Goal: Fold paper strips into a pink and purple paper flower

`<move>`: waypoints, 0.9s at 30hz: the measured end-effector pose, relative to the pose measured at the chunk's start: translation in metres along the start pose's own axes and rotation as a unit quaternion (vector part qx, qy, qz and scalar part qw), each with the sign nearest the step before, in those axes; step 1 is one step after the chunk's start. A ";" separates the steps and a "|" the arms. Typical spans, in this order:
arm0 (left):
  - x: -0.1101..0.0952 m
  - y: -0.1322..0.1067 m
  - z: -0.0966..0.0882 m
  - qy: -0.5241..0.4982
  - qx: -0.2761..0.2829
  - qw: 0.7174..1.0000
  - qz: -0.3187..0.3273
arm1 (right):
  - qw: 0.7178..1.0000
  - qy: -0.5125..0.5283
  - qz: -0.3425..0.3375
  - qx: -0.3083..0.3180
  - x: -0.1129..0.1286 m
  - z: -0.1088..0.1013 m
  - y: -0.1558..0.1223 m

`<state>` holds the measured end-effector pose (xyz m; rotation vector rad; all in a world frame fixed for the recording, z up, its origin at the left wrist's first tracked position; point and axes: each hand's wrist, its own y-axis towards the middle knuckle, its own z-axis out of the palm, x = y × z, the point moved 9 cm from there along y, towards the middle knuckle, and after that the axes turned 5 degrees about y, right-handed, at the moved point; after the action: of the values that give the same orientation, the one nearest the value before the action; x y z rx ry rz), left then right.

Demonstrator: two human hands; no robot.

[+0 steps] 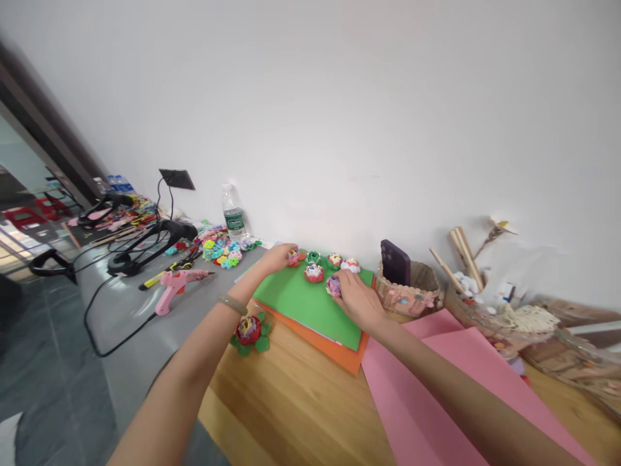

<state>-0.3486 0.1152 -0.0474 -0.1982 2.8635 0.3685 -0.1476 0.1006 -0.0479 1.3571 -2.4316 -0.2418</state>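
My left hand (pixel 279 257) reaches to the far left corner of a green sheet (pixel 305 309), its fingers closed on a pink paper flower (pixel 293 257). Near the sheet's right side, my right hand (pixel 358 296) has its fingers curled round a purple paper flower (pixel 334 285). Between the hands sit a green-and-white flower (pixel 313 257), a red-and-white flower (pixel 314 273) and an orange-green flower (pixel 334 260). A white-and-orange flower (pixel 350 265) lies just behind my right hand. A red flower with green leaves (pixel 249 330) rests on the wood in front.
Orange sheets (pixel 320 340) lie under the green one, pink sheets (pixel 436 375) to the right. A phone (pixel 395 262) stands in a decorated basket (pixel 410 299). On the left are a pink glue gun (pixel 174 288) with its cord, a water bottle (pixel 233 213) and colourful small flowers (pixel 220 249).
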 end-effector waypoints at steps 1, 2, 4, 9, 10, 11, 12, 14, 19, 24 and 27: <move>0.004 0.001 -0.001 -0.011 -0.003 1.000 0.000 | 1.000 0.001 -0.005 -0.002 0.001 0.001 0.002; 0.008 0.001 -0.003 -0.022 -0.009 1.000 -0.002 | 1.000 0.001 -0.008 -0.004 0.001 0.003 0.003; 0.018 -0.004 -0.013 -0.041 -0.032 0.998 -0.018 | 1.000 0.003 -0.015 -0.008 0.001 0.004 0.005; 0.052 -0.056 -0.054 -0.076 -0.077 0.989 -0.104 | 0.999 0.014 -0.037 -0.021 0.000 -0.001 0.000; 0.054 -0.072 -0.060 -0.084 -0.071 0.988 -0.111 | 0.999 0.017 -0.037 -0.027 -0.002 -0.004 -0.003; 0.053 -0.088 -0.064 -0.094 -0.061 0.987 -0.114 | 0.999 0.019 -0.036 -0.034 -0.004 -0.008 -0.006; 0.050 -0.106 -0.066 -0.104 -0.048 0.987 -0.113 | 0.998 0.021 -0.034 -0.038 -0.007 -0.011 -0.010; 0.035 -0.139 -0.062 -0.125 -0.009 0.987 -0.103 | 0.998 0.023 -0.028 -0.047 -0.012 -0.019 -0.019; -0.012 -0.192 -0.031 -0.055 0.097 0.993 -0.049 | 0.999 0.025 -0.007 -0.029 -0.020 -0.030 -0.044; -0.013 -0.179 -0.038 -0.031 0.078 0.995 -0.055 | 0.999 0.047 0.020 -0.010 -0.026 -0.041 -0.067; -0.004 -0.148 -0.057 -0.068 0.009 0.996 -0.055 | 0.997 0.069 0.015 -0.010 -0.024 -0.049 -0.081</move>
<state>-0.3330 -0.0410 -0.0274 -0.3137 2.7077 0.3226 -0.0536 0.0795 -0.0333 1.2843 -2.3280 -0.1593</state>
